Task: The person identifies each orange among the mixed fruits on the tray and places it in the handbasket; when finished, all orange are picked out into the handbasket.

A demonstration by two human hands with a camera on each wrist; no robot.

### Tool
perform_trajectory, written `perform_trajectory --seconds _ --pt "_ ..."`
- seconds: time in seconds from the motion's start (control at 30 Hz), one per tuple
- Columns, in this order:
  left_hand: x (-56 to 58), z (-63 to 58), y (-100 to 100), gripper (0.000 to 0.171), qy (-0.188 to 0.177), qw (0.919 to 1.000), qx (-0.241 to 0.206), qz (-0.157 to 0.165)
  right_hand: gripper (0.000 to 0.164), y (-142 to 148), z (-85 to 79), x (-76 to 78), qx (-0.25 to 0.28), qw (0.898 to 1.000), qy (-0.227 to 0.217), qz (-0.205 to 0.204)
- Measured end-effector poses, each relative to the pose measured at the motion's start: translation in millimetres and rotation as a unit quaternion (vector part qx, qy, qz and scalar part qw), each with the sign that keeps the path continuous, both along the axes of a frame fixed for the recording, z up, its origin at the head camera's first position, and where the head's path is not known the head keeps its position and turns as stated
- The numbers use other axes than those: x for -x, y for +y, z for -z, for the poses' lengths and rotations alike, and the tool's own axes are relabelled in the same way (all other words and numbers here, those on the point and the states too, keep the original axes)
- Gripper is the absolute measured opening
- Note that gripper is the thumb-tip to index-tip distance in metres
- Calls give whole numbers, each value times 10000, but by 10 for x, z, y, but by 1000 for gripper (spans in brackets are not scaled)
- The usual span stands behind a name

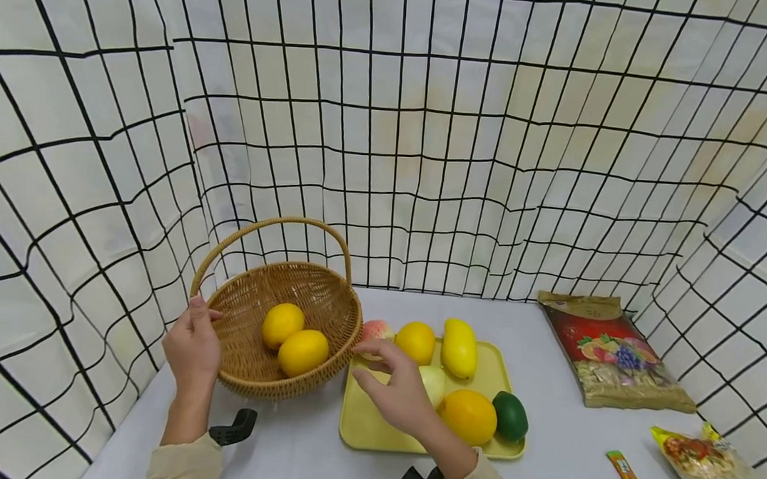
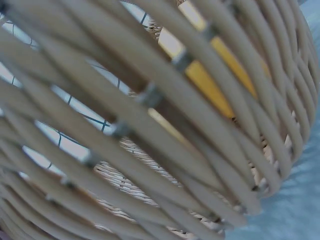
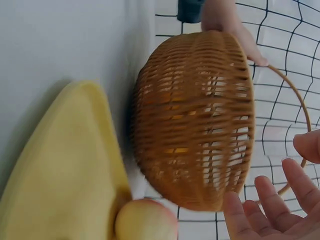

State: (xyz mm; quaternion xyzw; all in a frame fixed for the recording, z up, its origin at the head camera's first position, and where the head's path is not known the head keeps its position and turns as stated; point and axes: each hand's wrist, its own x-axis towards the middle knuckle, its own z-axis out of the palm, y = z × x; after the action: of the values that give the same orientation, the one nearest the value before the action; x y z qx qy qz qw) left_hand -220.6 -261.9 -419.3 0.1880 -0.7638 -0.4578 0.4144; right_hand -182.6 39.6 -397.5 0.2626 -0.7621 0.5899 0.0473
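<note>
At the left, a brown wicker basket [image 1: 244, 333] with a tall handle tilts toward me. Two yellow lemons [image 1: 303, 352] lie inside. My left hand [image 1: 192, 342] grips the basket's left rim, thumb up near the base of the handle. On the opposite side my right hand [image 1: 397, 391] has its fingertips right at the right rim, the fingers loosely bent and spread. The right wrist view shows those fingers [image 3: 270, 197] beside the rim, holding nothing. In the left wrist view, the woven wall [image 2: 150, 115] fills the picture, with yellow fruit showing through its gaps.
Below my right hand is a yellow tray [image 1: 365, 428] with a peach [image 1: 377, 331], yellow fruit [image 1: 415, 342], a mango [image 1: 459, 348], a pale green fruit [image 1: 433, 383], an orange [image 1: 468, 417] and an avocado [image 1: 510, 416]. Packaged food bags [image 1: 623, 353] and a small packet [image 1: 624, 470] lie right.
</note>
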Motion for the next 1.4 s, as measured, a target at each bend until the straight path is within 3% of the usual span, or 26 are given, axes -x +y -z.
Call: perform_trajectory --seconds 0.2,0.63,0.93,1.17,1.4 --pt "7 5 2 65 26 10000 -82 13 30 317 266 67 85 9987 -112 495" --pt "-9 4 -20 67 36 9999 -72 -76 30 800 391 -42 -324 9950 -169 925" --pt "-21 0 -7 65 3 10000 -72 35 35 1145 414 -100 -529 9862 -79 1565" --pt "-45 -18 -3 66 -45 10000 -83 23 32 1326 502 -96 -415 9751 -392 2141" --pt "-38 -27 -21 67 -22 9997 -218 111 36 1405 515 -128 -458 9679 -834 2326"
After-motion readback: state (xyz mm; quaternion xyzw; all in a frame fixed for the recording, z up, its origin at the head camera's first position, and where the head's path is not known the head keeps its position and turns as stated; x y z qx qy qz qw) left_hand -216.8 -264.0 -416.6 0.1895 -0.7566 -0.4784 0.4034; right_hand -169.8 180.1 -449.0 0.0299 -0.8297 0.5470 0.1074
